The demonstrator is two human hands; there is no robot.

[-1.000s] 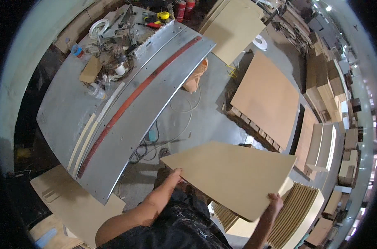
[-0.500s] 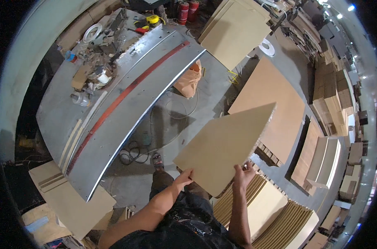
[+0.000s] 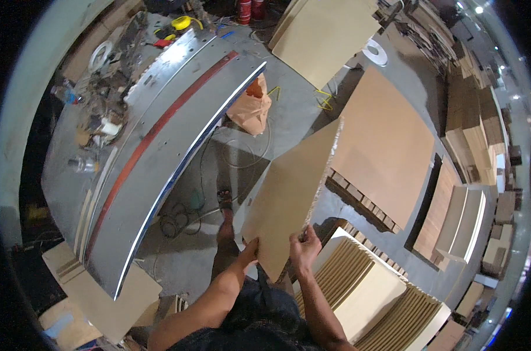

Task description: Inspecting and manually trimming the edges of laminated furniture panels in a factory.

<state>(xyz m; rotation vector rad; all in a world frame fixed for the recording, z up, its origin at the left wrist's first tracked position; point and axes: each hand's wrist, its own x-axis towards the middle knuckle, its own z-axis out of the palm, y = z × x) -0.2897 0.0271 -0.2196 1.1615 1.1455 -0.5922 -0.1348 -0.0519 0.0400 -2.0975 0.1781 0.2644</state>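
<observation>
I hold a flat tan wooden board [image 3: 291,196] tilted nearly on edge in front of me, its far corner pointing away. My left hand [image 3: 249,250] grips its near left edge. My right hand [image 3: 304,245] clasps the near lower corner from the right side. Below the board, to the right, lies a stack of similar boards on edge [image 3: 367,289]. My foot [image 3: 224,199] shows on the grey concrete floor to the left of the board.
A long grey metal saw table [image 3: 160,158] with a red strip curves along my left, tools and tape cluttered at its far end. Large brown sheets [image 3: 385,146] lie on pallets to the right. An orange bag [image 3: 251,108] and cables lie on the floor.
The board has swung from lying flat and wide in front of me to standing steeply, turned toward the right. My view has turned right, and both hands have come close together at its near end.
</observation>
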